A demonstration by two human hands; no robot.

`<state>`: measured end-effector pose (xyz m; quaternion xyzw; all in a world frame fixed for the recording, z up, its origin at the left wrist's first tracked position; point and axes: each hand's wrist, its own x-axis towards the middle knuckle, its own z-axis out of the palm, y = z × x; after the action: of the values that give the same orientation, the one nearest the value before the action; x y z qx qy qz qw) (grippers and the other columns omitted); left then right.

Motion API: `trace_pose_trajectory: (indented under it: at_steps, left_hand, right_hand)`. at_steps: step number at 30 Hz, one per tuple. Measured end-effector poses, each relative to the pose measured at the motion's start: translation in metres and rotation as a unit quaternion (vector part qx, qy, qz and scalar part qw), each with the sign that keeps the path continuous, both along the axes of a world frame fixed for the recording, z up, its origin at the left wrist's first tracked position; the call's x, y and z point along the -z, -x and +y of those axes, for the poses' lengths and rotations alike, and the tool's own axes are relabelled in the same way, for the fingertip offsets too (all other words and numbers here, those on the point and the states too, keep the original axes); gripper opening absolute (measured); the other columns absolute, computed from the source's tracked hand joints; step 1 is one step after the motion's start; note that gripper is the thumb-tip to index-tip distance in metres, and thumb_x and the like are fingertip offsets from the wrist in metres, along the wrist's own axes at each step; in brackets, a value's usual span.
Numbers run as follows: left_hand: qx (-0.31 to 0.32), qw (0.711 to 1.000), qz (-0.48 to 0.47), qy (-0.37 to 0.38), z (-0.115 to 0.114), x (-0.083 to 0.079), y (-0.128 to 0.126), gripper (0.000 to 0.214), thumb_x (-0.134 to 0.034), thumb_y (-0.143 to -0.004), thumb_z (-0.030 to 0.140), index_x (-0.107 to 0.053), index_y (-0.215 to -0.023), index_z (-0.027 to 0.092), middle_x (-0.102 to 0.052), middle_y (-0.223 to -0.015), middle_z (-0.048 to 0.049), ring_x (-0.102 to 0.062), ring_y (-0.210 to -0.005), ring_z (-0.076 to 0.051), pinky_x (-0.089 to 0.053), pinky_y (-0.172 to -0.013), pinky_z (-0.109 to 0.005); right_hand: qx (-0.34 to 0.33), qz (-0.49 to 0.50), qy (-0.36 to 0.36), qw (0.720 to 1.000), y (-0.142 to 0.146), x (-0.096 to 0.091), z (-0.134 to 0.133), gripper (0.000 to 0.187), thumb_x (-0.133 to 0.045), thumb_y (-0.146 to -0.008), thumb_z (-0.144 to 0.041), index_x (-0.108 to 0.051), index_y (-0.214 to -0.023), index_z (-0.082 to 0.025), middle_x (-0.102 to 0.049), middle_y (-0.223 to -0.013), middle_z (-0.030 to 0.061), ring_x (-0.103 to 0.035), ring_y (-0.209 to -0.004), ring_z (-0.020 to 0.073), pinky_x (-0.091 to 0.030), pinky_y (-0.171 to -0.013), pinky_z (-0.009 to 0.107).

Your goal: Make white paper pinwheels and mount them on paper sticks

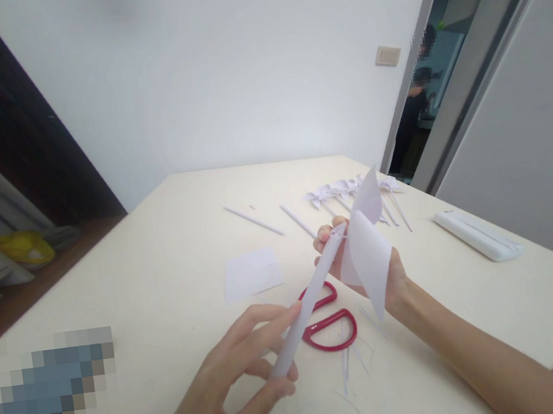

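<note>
My left hand (236, 373) pinches the lower part of a rolled white paper stick (308, 304) between thumb and fingers, above the cream table (163, 268). My right hand (358, 261) grips the stick's upper end together with a folded white paper pinwheel head (367, 236), whose blades hide most of the palm. Both are held in the air over red-handled scissors (328, 318) lying on the table.
A white paper square (252, 274) lies left of the scissors, with thin paper trimmings near them. Two loose paper sticks (255, 221) and several finished pinwheels (342, 192) lie farther back. A white box (476, 235) sits at right. A person stands in the doorway (416, 109).
</note>
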<state>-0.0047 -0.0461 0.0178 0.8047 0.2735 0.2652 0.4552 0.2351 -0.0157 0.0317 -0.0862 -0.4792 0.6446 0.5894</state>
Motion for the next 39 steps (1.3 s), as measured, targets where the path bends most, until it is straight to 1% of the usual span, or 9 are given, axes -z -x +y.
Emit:
trace_pose_trajectory:
  at_steps: [2, 6, 9, 12, 17, 22, 25, 33, 39]
  left_hand:
    - [0.002, 1.0, -0.003, -0.005, 0.0, 0.0, 0.0, 0.061, -0.05, -0.087, 0.014, -0.033, -0.13, 0.053, -0.037, -0.129, 0.0012, -0.058, -0.091, -0.014, -0.055, -0.076, -0.031]
    - [0.002, 1.0, -0.002, -0.017, 0.0, 0.0, 0.002, 0.062, -0.05, -0.087, 0.013, -0.032, -0.131, 0.053, -0.038, -0.129, 0.0008, -0.058, -0.09, -0.014, -0.056, -0.076, -0.03]
    - [0.002, 1.0, 0.0, -0.027, -0.001, 0.001, 0.002, 0.061, -0.05, -0.087, 0.013, -0.032, -0.131, 0.051, -0.037, -0.13, 0.0006, -0.058, -0.093, -0.015, -0.056, -0.077, -0.03]
    - [-0.004, 0.999, -0.008, -0.035, -0.002, 0.002, 0.001, 0.061, -0.05, -0.087, 0.012, -0.033, -0.131, 0.051, -0.037, -0.131, 0.0005, -0.058, -0.094, -0.016, -0.056, -0.077, -0.03]
    - [-0.004, 0.999, -0.022, -0.024, -0.001, 0.0, -0.001, 0.06, -0.048, -0.087, 0.011, -0.034, -0.13, 0.051, -0.042, -0.123, 0.0006, -0.059, -0.088, -0.014, -0.058, -0.073, -0.029]
    - [-0.038, 0.999, -0.033, -0.019, -0.001, -0.001, -0.004, 0.057, -0.049, -0.087, 0.015, -0.036, -0.129, 0.051, -0.042, -0.126, 0.0008, -0.058, -0.093, -0.016, -0.058, -0.072, -0.028]
    - [-0.041, 0.998, -0.041, -0.014, -0.002, 0.001, -0.005, 0.055, -0.05, -0.086, 0.015, -0.039, -0.127, 0.051, -0.04, -0.127, 0.001, -0.058, -0.091, -0.016, -0.058, -0.071, -0.028]
    - [-0.081, 0.995, -0.051, -0.037, -0.005, 0.003, -0.006, 0.048, -0.052, -0.084, 0.015, -0.048, -0.121, 0.046, -0.043, -0.123, 0.0003, -0.057, -0.094, -0.018, -0.059, -0.068, -0.025]
    - [-0.07, 0.996, -0.036, -0.048, -0.004, 0.001, -0.006, 0.053, -0.053, -0.084, 0.014, -0.043, -0.125, 0.047, -0.045, -0.12, -0.0008, -0.059, -0.089, -0.017, -0.059, -0.066, -0.024]
  right_hand:
    - [-0.003, 0.003, -0.005, 1.0, 0.001, -0.002, -0.001, 0.025, -0.066, -0.069, -0.038, -0.059, -0.089, -0.024, -0.057, -0.094, 0.0034, -0.051, -0.083, 0.0163, -0.045, -0.072, 0.026]
    - [-0.017, -0.009, -0.011, 1.0, 0.002, -0.004, -0.002, 0.025, -0.065, -0.069, -0.039, -0.059, -0.089, -0.025, -0.058, -0.094, 0.0041, -0.051, -0.077, 0.0167, -0.044, -0.062, 0.026]
    - [-0.019, -0.005, -0.014, 1.0, 0.003, -0.004, -0.002, 0.027, -0.068, -0.066, -0.04, -0.06, -0.088, -0.025, -0.06, -0.094, 0.004, -0.052, -0.079, 0.0173, -0.045, -0.066, 0.028]
    - [-0.024, 0.001, -0.015, 1.0, 0.002, -0.003, 0.001, 0.021, -0.065, -0.07, -0.039, -0.061, -0.085, -0.025, -0.061, -0.095, 0.0037, -0.054, -0.083, 0.0171, -0.046, -0.072, 0.029]
    - [-0.028, 0.015, -0.02, 0.999, 0.0, -0.001, 0.003, 0.015, -0.064, -0.072, -0.037, -0.062, -0.083, -0.026, -0.062, -0.095, 0.0022, -0.055, -0.082, 0.0166, -0.047, -0.07, 0.028]
    - [0.029, -0.012, 0.001, 1.0, -0.001, 0.002, -0.002, 0.019, -0.064, -0.072, -0.04, -0.06, -0.084, -0.026, -0.061, -0.099, 0.0041, -0.056, -0.086, 0.0189, -0.048, -0.072, 0.031]
    - [0.058, -0.038, 0.005, 0.998, -0.002, 0.004, -0.004, 0.022, -0.063, -0.071, -0.041, -0.06, -0.086, -0.025, -0.061, -0.098, 0.0056, -0.055, -0.091, 0.0212, -0.048, -0.072, 0.033]
    - [0.078, -0.064, 0.022, 0.995, 0.0, 0.005, -0.008, 0.028, -0.065, -0.07, -0.042, -0.06, -0.09, -0.025, -0.062, -0.096, 0.0051, -0.056, -0.092, 0.0218, -0.048, -0.07, 0.033]
    - [0.106, -0.067, 0.003, 0.992, 0.002, 0.006, -0.009, 0.024, -0.065, -0.071, -0.039, -0.059, -0.091, -0.027, -0.062, -0.097, 0.0038, -0.056, -0.093, 0.0215, -0.048, -0.069, 0.032]
